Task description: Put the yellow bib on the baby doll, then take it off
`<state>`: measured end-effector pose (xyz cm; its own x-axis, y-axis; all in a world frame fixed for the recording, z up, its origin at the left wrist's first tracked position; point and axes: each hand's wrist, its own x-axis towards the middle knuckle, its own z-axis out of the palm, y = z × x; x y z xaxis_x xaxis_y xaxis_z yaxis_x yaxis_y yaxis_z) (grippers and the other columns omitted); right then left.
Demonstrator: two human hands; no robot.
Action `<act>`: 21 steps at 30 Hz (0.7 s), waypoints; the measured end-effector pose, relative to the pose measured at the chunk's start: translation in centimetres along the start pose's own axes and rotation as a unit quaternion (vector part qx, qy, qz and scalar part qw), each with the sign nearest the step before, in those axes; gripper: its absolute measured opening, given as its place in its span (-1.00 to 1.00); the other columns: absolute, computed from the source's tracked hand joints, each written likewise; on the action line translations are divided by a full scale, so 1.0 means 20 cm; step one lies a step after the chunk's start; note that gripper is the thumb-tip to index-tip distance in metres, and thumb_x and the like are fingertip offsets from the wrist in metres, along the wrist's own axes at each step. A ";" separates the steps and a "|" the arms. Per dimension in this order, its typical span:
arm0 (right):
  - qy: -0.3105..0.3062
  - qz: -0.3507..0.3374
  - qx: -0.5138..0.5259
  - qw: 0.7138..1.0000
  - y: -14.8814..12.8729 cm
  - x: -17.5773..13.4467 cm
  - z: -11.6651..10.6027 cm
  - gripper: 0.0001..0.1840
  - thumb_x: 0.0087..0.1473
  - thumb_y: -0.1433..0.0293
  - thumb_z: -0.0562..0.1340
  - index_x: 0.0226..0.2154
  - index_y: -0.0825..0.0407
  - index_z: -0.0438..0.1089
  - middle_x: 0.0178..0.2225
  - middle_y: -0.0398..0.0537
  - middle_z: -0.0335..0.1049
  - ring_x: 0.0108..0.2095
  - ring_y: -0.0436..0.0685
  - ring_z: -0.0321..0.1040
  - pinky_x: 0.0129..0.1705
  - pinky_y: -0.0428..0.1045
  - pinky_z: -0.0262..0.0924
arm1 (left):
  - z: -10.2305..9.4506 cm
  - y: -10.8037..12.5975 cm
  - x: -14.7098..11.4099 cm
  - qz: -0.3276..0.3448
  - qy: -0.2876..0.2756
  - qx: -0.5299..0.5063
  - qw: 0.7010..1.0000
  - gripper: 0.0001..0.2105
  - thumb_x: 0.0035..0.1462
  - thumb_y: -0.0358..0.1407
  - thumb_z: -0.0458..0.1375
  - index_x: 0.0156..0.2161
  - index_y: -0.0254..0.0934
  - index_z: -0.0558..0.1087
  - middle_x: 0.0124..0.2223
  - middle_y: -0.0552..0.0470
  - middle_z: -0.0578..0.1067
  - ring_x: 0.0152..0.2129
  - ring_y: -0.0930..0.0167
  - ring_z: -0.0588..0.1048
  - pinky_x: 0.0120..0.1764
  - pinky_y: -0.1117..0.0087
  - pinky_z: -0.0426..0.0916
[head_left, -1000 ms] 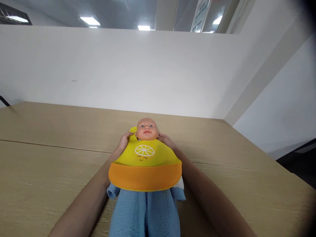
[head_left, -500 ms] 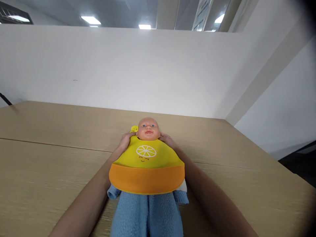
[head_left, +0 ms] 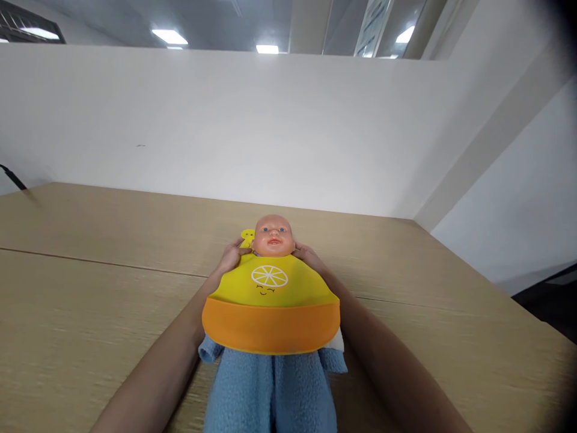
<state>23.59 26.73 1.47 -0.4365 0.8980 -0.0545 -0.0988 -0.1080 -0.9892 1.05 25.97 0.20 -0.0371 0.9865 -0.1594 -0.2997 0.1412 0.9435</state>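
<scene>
A baby doll (head_left: 274, 236) in blue fleece clothes (head_left: 270, 391) lies face up with its head away from me. Over its chest is a yellow bib (head_left: 238, 279) with a lemon-slice print and an orange catch pocket (head_left: 270, 326). My left hand (head_left: 233, 254) is closed at the left side of the doll's neck, its fingers on the bib's neck strap, whose yellow end (head_left: 247, 236) sticks up beside the head. At the right side of the neck, my right hand (head_left: 307, 255) has its fingertips on the bib's edge; part of those fingers is hidden behind the doll's head.
The doll lies on a wooden table (head_left: 112, 300) with a seam running across it. A white partition (head_left: 270, 132) rises behind the far edge. A black rod (head_left: 13, 177) shows at far left, and a dark object (head_left: 552, 297) at the right edge.
The view has shifted slightly, so everything sits a little further right. The left fingers have moved slightly along the strap, and more of its yellow end shows.
</scene>
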 end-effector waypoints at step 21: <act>0.033 -0.018 -0.054 0.998 -0.03 -0.01 0.00 -0.58 -0.16 0.33 0.24 -0.15 0.04 0.45 -0.18 0.00 0.53 -0.13 0.30 0.42 -0.10 0.12 0.25 | 0.03 -0.03 0.00 0.037 0.014 -0.041 0.998 -0.36 -0.12 -0.41 0.26 0.15 -0.17 0.32 -0.11 -0.06 0.58 -0.31 0.29 0.56 -0.30 0.38 0.41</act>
<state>23.72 26.58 2.09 -0.3750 0.9267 -0.0240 -0.0140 -0.0316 -0.9994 1.86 25.90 -0.16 -0.0882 0.9911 -0.1001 -0.3720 0.0604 0.9263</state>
